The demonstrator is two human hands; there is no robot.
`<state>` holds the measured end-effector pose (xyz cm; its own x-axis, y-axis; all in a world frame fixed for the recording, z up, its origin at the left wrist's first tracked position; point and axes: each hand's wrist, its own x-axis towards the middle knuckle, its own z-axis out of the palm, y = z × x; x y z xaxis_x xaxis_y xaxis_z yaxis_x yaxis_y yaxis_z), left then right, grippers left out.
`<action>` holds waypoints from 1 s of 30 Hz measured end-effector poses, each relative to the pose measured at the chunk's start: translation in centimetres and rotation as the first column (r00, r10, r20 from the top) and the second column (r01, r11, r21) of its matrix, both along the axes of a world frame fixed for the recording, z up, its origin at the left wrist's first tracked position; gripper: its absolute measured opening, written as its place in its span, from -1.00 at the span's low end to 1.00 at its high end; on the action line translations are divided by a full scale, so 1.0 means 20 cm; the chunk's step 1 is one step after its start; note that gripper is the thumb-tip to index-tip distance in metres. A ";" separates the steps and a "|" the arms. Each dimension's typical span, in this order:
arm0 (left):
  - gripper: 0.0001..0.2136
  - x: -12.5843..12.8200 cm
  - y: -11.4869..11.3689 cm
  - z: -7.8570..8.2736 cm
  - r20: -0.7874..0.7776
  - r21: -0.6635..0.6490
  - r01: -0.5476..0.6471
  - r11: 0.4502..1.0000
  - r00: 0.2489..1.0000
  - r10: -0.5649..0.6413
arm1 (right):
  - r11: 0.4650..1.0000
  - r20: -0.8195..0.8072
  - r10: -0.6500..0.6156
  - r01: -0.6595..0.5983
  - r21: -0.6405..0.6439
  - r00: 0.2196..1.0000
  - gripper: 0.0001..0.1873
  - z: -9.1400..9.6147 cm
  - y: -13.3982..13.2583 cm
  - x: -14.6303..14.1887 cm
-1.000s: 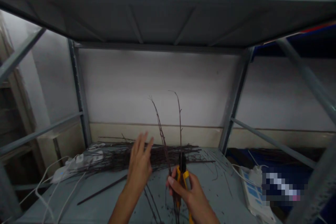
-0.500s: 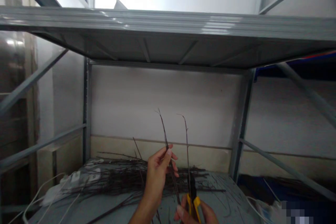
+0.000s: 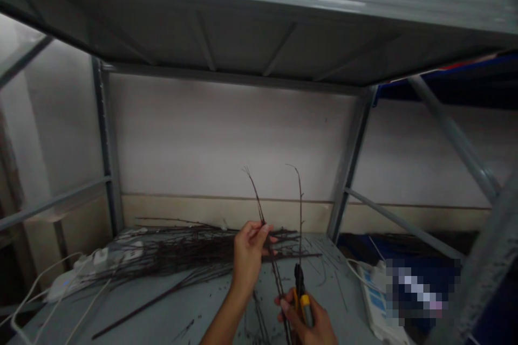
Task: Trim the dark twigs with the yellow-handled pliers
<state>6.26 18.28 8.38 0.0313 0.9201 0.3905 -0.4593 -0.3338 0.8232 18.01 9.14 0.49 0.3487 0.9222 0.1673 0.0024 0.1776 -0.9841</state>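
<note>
Twigs (image 3: 277,276), perhaps two, left fingers (image 3: 261,235) pinching them, right fingers (image 3: 290,314) clamping one yellow-handled tool (image 3: 299,280)

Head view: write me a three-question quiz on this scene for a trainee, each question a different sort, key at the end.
1. Multiple choice: which hand holds the pliers? A) left B) right C) neither
2. True or false: the twig pile lies on top of the upper shelf.
3. Fill in the colour: bright ____ shows on the pliers' handles.

Key:
1. B, the right hand; the left hand pinches thin twigs.
2. False; it lies on the lower shelf.
3. Yellow.
</note>
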 end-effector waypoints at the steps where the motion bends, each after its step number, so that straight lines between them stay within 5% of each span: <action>1: -0.65 0.01 0.00 -0.01 -0.006 0.004 -0.006 1.000 1.000 0.006 | 1.000 0.019 -0.007 0.007 0.011 1.000 -0.44 -0.01 0.00 0.02; 5: -0.67 0.04 0.01 -0.05 -0.066 0.016 -0.047 0.999 0.997 0.048 | 0.995 0.215 -0.099 0.092 0.041 0.972 -0.44 -0.05 -0.03 0.09; 11: -0.72 0.07 0.01 -0.09 -0.166 0.042 -0.059 0.997 0.984 0.066 | 0.981 0.545 -0.182 0.110 0.162 0.819 -0.61 -0.03 -0.15 0.18; 18: -0.78 0.13 -0.02 -0.13 -0.284 0.148 -0.068 0.987 0.953 0.108 | 0.946 0.835 -0.310 0.060 0.319 0.454 -0.79 0.32 -0.06 0.40; 24: -0.82 0.15 -0.07 -0.12 -0.338 0.206 -0.066 0.976 0.932 0.134 | 0.965 0.958 -0.260 0.018 0.260 0.122 -0.76 0.59 0.06 0.48; 30: -0.83 0.14 -0.10 -0.09 -0.359 0.245 -0.062 0.968 0.921 0.150 | 0.978 0.977 -0.206 -0.003 0.207 0.045 -0.74 0.66 0.08 0.45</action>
<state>9.04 16.24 6.59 0.1215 0.8156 0.5658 -0.0863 -0.5591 0.8246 26.96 10.82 13.72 -0.1540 0.8284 0.5385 0.9828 0.1849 -0.0033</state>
